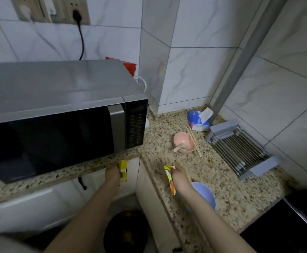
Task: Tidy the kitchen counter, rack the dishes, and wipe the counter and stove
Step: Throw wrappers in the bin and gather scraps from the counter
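Table (222, 181): speckled granite pattern in beige, brown and black; wall tiles (194, 52) white with grey marble veining. Microwave (57, 99) silver with black door; one bowl (182, 141) pink, another bowl (206, 195) lavender. Wrappers (123, 171) yellow, one wrapper (170, 179) yellow and orange; tissue pack (197, 119) blue and white.

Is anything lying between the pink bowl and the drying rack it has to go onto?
Yes: the chopsticks lie across the pink bowl on the side facing the drying rack. Beyond them only bare counter shows before the rack.
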Demonstrator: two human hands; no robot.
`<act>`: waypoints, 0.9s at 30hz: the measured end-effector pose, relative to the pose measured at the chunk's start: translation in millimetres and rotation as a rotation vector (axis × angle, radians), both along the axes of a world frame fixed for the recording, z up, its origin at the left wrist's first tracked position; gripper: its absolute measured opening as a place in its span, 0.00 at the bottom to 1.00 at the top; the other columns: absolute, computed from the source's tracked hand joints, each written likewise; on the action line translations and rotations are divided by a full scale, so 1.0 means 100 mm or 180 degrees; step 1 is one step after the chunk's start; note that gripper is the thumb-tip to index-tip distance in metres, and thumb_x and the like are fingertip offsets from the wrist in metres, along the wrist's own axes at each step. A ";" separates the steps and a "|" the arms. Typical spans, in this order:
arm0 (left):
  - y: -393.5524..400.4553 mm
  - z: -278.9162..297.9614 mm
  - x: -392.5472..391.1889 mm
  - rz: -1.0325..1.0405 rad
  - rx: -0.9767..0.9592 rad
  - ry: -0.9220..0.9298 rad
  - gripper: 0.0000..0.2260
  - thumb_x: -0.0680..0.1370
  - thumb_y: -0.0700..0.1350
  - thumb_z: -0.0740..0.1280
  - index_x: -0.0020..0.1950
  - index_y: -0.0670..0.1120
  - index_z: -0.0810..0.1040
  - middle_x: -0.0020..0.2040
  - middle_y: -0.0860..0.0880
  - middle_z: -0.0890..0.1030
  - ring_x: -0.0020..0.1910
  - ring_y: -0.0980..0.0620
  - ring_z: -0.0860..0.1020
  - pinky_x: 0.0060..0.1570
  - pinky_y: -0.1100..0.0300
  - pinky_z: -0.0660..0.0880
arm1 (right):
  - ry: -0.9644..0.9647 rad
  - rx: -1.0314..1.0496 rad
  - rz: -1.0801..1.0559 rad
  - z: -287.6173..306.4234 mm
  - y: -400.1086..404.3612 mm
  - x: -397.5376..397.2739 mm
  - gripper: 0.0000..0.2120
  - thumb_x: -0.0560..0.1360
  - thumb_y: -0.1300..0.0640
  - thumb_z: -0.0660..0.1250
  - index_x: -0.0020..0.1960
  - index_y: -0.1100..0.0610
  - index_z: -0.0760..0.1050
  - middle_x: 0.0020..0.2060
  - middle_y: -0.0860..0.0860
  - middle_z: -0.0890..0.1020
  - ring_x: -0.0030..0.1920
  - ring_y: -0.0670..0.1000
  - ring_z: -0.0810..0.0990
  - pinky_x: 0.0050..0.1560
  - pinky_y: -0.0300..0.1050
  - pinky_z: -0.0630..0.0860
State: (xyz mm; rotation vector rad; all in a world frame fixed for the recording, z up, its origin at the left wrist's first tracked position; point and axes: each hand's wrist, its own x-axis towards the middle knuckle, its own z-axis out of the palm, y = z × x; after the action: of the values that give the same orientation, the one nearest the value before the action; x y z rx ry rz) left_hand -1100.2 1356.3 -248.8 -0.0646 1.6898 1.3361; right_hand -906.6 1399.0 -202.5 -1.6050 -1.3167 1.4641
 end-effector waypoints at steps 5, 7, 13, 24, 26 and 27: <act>-0.68 -0.55 -0.46 0.0130 -0.0138 -0.0445 0.25 0.73 0.63 0.65 0.51 0.39 0.76 0.47 0.40 0.78 0.46 0.42 0.76 0.58 0.46 0.73 | 0.0139 -0.0472 0.0254 -0.45 -0.46 -0.65 0.11 0.71 0.53 0.58 0.30 0.53 0.62 0.28 0.50 0.67 0.32 0.48 0.66 0.36 0.43 0.63; -0.92 -0.76 -0.59 0.0024 -0.0391 -0.0330 0.33 0.67 0.67 0.67 0.51 0.37 0.77 0.43 0.38 0.77 0.44 0.40 0.76 0.50 0.49 0.74 | 0.0161 -0.0640 0.0332 -0.71 -0.61 -0.78 0.11 0.70 0.49 0.63 0.32 0.52 0.66 0.29 0.49 0.71 0.32 0.47 0.70 0.35 0.40 0.67; -1.57 -1.54 -0.74 -0.0048 -0.0934 0.0193 0.22 0.71 0.45 0.74 0.61 0.37 0.76 0.56 0.40 0.79 0.56 0.39 0.77 0.58 0.48 0.75 | -0.0065 -0.1234 0.0468 -1.66 -0.87 -0.93 0.09 0.69 0.60 0.75 0.38 0.58 0.74 0.36 0.57 0.80 0.41 0.56 0.80 0.47 0.49 0.77; -1.83 -2.97 -0.37 -0.0034 -0.1262 -0.0462 0.07 0.76 0.37 0.68 0.53 0.42 0.77 0.45 0.40 0.79 0.43 0.42 0.78 0.44 0.52 0.76 | -0.0532 -0.1683 0.0348 -3.22 -0.94 -0.72 0.07 0.75 0.60 0.69 0.41 0.60 0.73 0.51 0.65 0.81 0.53 0.64 0.80 0.58 0.62 0.76; -1.77 -3.17 -0.24 -0.0145 -0.1178 -0.0648 0.07 0.74 0.35 0.70 0.52 0.40 0.79 0.49 0.39 0.81 0.47 0.41 0.80 0.48 0.50 0.78 | -0.0653 -0.1569 0.0132 -3.46 -0.91 -0.66 0.03 0.75 0.63 0.67 0.45 0.64 0.75 0.49 0.65 0.81 0.52 0.64 0.80 0.56 0.61 0.77; -1.75 -3.27 -0.18 -0.0189 -0.1148 -0.0698 0.08 0.73 0.35 0.71 0.51 0.40 0.79 0.48 0.38 0.82 0.47 0.41 0.81 0.46 0.51 0.80 | -0.0678 -0.1523 0.0064 -3.58 -0.90 -0.64 0.03 0.76 0.64 0.66 0.45 0.64 0.74 0.47 0.64 0.81 0.48 0.63 0.81 0.53 0.58 0.79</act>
State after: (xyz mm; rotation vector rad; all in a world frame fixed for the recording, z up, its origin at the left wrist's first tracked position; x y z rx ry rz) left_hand -1118.7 1181.7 -575.5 -0.3542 1.7095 0.9314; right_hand -970.6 1309.3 -560.2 -2.1043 -1.1479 1.7535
